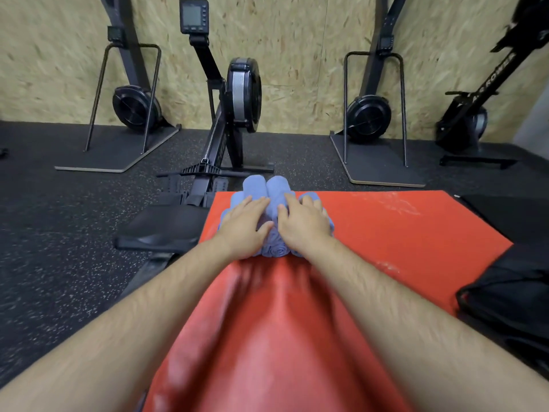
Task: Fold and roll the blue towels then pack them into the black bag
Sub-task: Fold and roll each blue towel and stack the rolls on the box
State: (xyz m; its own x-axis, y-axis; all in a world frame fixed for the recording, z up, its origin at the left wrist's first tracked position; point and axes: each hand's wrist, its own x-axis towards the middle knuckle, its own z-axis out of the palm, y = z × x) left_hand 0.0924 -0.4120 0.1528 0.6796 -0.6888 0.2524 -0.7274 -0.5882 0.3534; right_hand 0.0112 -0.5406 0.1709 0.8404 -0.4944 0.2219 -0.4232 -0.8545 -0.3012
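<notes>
Right now the cluster of rolled blue cloth towels (267,188) sits at the far end of the red rubber floor mat (386,233). The left hand (248,221) and right hand (303,224) lie on top of it, fingers loosely extended and pressing rather than gripping. To gather the rolls well, both hands should probably squeeze inward from the sides so none unwinds, then carry them to the soft black fabric bag (511,292) at the near right.
</notes>
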